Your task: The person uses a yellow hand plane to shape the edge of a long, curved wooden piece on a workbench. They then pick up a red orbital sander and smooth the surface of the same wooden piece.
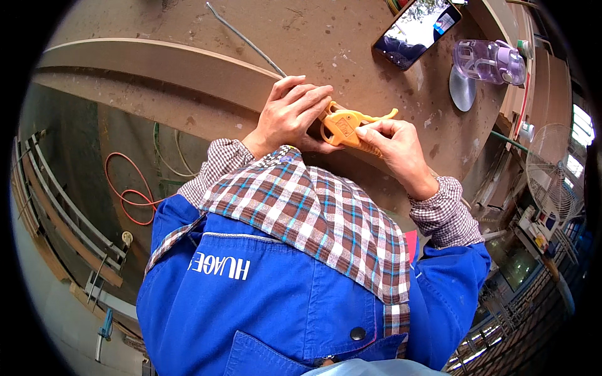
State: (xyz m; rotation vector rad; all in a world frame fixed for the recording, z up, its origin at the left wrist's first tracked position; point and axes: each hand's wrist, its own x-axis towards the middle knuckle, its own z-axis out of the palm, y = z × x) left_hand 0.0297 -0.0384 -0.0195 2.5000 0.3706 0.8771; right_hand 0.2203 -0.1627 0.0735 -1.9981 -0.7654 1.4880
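Brown tabletop (364, 75) beyond held orange tool (343, 128) and white-lettered jacket (269, 304)

Stained brown tabletop (326, 37); on it, a phone (415, 34); a purple bottle (480, 61).

The person's left hand (293, 118) wraps round the left end of an orange plastic hand tool (345, 128), while the right hand (396, 150) pinches its opposite end between thumb and fingers. A thin metal rod (248, 41) with a bent tip runs up and left from behind the left hand; whether it joins the tool is hidden. A long board (157, 66) lies along the brown table (313, 41). Toward its far right side lie a smartphone (407, 31) and a clear purple drinking bottle (481, 61). A wire-caged fan (552, 172) stands beyond, and an orange-red hose (130, 200) loops at left.
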